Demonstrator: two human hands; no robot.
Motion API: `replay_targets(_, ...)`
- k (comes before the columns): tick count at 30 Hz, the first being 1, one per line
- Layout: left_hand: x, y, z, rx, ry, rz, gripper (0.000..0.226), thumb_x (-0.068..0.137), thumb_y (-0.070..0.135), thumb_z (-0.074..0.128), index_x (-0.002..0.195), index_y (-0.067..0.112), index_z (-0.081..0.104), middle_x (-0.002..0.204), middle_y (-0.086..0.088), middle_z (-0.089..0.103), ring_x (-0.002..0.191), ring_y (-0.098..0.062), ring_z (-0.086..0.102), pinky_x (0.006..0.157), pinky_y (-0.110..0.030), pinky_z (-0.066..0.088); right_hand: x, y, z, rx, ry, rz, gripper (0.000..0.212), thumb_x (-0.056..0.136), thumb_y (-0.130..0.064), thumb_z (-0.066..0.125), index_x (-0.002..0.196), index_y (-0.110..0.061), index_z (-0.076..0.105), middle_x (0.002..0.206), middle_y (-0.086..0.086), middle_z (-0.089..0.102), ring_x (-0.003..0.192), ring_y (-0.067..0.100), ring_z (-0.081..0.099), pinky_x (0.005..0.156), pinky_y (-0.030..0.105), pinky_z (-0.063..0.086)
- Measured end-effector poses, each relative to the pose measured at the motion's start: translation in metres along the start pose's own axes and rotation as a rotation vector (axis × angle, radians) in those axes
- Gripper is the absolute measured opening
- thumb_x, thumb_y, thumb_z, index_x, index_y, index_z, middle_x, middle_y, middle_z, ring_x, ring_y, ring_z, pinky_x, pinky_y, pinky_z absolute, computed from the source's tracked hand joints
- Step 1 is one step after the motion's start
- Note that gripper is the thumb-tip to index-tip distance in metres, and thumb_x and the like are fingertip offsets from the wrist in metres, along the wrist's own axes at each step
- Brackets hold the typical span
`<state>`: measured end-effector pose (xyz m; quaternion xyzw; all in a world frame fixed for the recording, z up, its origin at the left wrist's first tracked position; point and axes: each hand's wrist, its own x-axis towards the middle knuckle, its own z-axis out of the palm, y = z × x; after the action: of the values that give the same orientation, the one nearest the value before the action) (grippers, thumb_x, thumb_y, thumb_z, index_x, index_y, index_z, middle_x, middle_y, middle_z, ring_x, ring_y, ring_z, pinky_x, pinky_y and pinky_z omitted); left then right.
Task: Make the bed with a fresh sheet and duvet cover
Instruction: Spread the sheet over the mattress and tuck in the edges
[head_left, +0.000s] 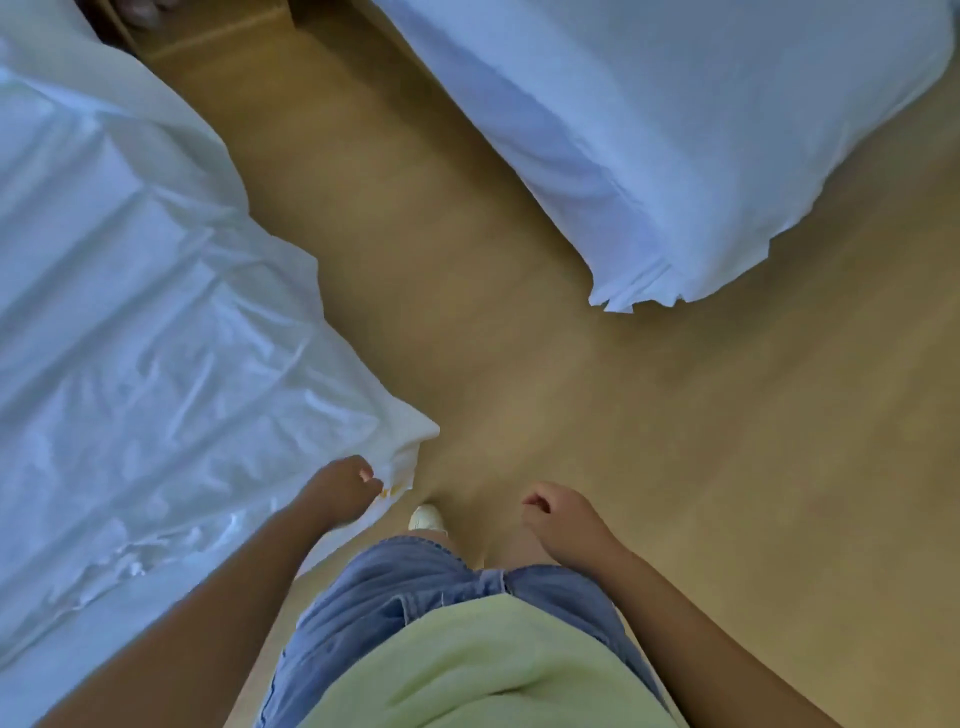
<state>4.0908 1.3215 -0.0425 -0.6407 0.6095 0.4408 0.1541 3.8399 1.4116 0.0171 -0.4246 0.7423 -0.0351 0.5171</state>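
Person stands between two beds, pinching a sheet corner.
The crumpled white sheet (156, 312) lies spread over the bed at left. The left hand (340, 491) pinches its near corner with curled fingers. The right hand (563, 525) hangs above the tan floor (519, 364), fingers loosely curled, holding nothing. A second white bed (701, 130) lies upper right.
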Motion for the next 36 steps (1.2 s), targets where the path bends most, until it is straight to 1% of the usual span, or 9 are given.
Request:
replay_targets(6,0.098,0.094,-0.088,-0.087,0.019,-0.029,0.019,0.097,0.026,0.045,0.098,0.010,0.056,0.103,-0.006,0.055,0.094,-0.018,0.048,0.079,-0.025,0.034,0.123,-0.075,-0.109,-0.097,-0.122,-0.088,0.016,0.093,-0.020,0.045,0.091,-0.015,0.060,0.072,-0.007,0.054,0.061,0.006,0.047,0.049,0.011,0.034)
replay_targets(10,0.149,0.136,-0.111,-0.312,0.046,-0.151,0.031,0.098,0.023,0.045,0.107,-0.001,0.061,0.100,-0.007,0.052,0.090,-0.017,0.047,0.071,-0.023,0.039,0.218,-0.127,-0.176,-0.246,-0.249,-0.157,0.017,0.091,-0.019,0.046,0.077,-0.027,0.050,0.071,-0.009,0.049,0.068,0.010,0.047,0.070,0.031,0.046)
replay_targets(11,0.158,0.145,-0.117,-0.352,0.060,-0.175,0.029,0.097,0.022,0.045,0.102,-0.002,0.061,0.097,-0.008,0.052,0.087,-0.018,0.047,0.067,-0.022,0.039,0.239,-0.145,-0.191,-0.261,-0.263,-0.171,0.016,0.092,-0.017,0.046,0.077,-0.023,0.050,0.071,-0.007,0.048,0.067,0.010,0.045,0.070,0.029,0.046)
replay_targets(14,0.172,0.169,-0.134,-0.499,0.030,-0.264,0.026,0.097,0.019,0.042,0.083,0.003,0.057,0.087,-0.010,0.052,0.080,-0.017,0.047,0.073,-0.025,0.040,0.280,-0.210,-0.231,-0.346,-0.317,-0.274,0.015,0.097,-0.013,0.042,0.094,-0.007,0.055,0.078,0.002,0.048,0.062,0.010,0.041,0.050,0.013,0.033)
replay_targets(16,0.180,0.177,-0.149,-0.613,0.040,-0.300,0.025,0.097,0.018,0.041,0.091,0.006,0.062,0.091,-0.007,0.054,0.084,-0.017,0.050,0.078,-0.024,0.040,0.304,-0.255,-0.244,-0.396,-0.391,-0.357,0.017,0.098,-0.010,0.040,0.100,-0.002,0.055,0.080,0.005,0.046,0.056,0.008,0.036,0.043,0.009,0.031)
replay_targets(18,0.190,0.172,-0.166,-0.722,0.068,-0.367,0.026,0.094,0.018,0.045,0.097,0.003,0.066,0.090,-0.006,0.057,0.078,-0.015,0.051,0.073,-0.022,0.041,0.328,-0.294,-0.239,-0.455,-0.464,-0.401,0.016,0.097,-0.007,0.041,0.099,-0.002,0.056,0.078,0.006,0.044,0.054,0.007,0.034,0.043,0.009,0.031)
replay_targets(21,0.208,0.149,-0.192,-0.847,0.140,-0.491,0.019,0.084,0.020,0.050,0.076,0.007,0.061,0.078,-0.010,0.053,0.071,-0.018,0.045,0.069,-0.029,0.039,0.368,-0.345,-0.220,-0.549,-0.511,-0.444,0.012,0.093,-0.009,0.046,0.086,-0.009,0.056,0.068,-0.002,0.047,0.056,0.009,0.038,0.056,0.021,0.035)
replay_targets(26,0.258,0.096,-0.284,-1.044,0.263,-0.610,0.024,0.091,0.019,0.051,0.069,0.009,0.053,0.075,-0.009,0.054,0.071,-0.020,0.049,0.071,-0.031,0.042,0.431,-0.465,-0.185,-0.718,-0.601,-0.551,0.017,0.095,-0.012,0.044,0.097,-0.001,0.057,0.069,-0.002,0.045,0.056,0.008,0.036,0.047,0.015,0.028)
replay_targets(36,0.360,0.015,-0.500,-1.242,0.379,-0.635,0.022,0.095,0.026,0.050,0.106,0.009,0.057,0.103,-0.008,0.058,0.098,-0.024,0.056,0.094,-0.036,0.045,0.528,-0.680,-0.120,-0.871,-0.720,-0.618,0.013,0.093,-0.021,0.048,0.098,-0.016,0.059,0.074,-0.006,0.054,0.072,0.012,0.050,0.072,0.031,0.044)
